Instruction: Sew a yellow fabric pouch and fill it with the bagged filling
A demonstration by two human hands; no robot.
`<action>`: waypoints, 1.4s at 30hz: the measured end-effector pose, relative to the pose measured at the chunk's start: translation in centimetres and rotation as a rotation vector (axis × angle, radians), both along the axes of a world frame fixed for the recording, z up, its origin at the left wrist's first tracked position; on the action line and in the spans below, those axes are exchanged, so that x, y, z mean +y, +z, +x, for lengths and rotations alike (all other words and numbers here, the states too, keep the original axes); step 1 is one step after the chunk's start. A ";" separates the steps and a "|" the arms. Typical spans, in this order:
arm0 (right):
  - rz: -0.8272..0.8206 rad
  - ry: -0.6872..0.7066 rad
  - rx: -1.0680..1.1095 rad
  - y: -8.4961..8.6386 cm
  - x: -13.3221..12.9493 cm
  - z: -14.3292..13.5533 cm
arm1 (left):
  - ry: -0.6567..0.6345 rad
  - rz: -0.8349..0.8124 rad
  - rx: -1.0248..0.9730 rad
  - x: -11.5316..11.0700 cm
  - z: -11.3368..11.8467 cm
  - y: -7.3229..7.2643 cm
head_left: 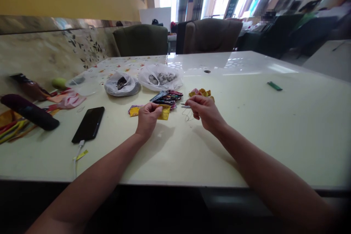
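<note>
My left hand (148,117) pinches a small yellow cloth piece (164,112) between thumb and fingers, just above the table. To its right, my right hand (204,109) is closed in a pinch; whatever its fingertips hold is too fine to make out. A small pointed metal blade (185,106) shows beside those fingertips, and loose dark thread (188,117) curls below. Behind my hands lies a pile of folded patterned cloth pieces (167,97). More yellow and pink pieces (207,92) sit behind my right hand, partly covered by it. A yellow and purple piece (134,110) lies left of my left hand.
Two white plastic bags, one with dark bits (122,87) and one with grey-white stuffing (161,78), stand farther back. A phone (88,124) on a cable, a dark purple rod-like thing (30,112) and a bottle (30,87) are leftward. A green item (274,86) lies right.
</note>
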State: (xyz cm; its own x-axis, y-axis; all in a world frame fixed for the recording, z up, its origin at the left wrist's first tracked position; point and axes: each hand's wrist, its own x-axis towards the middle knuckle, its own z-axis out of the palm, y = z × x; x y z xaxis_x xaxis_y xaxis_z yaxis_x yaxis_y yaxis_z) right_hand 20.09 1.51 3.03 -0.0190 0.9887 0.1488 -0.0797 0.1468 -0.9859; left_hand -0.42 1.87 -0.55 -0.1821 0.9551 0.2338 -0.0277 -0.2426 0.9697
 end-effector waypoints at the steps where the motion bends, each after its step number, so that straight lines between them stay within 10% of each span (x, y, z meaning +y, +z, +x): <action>1: 0.015 -0.017 0.031 0.1 0.2 0.4 | -0.003 -0.010 -0.015 0.0 0.0 0.0; 17: 0.027 -0.397 -0.001 0.5 2.1 3.0 | -0.025 -0.141 -0.181 -0.2 0.2 0.7; 30: -0.057 0.275 -0.173 -1.4 -0.3 -1.1 | -0.199 -0.182 -0.147 -1.8 1.2 1.3; 37: -0.095 0.292 -0.134 -1.6 -0.6 -1.5 | -0.265 -0.259 -0.228 -1.7 1.2 1.1; 42: 0.132 0.061 -0.291 -1.7 -0.4 -1.3 | -0.226 -0.184 -0.094 -1.3 0.7 0.8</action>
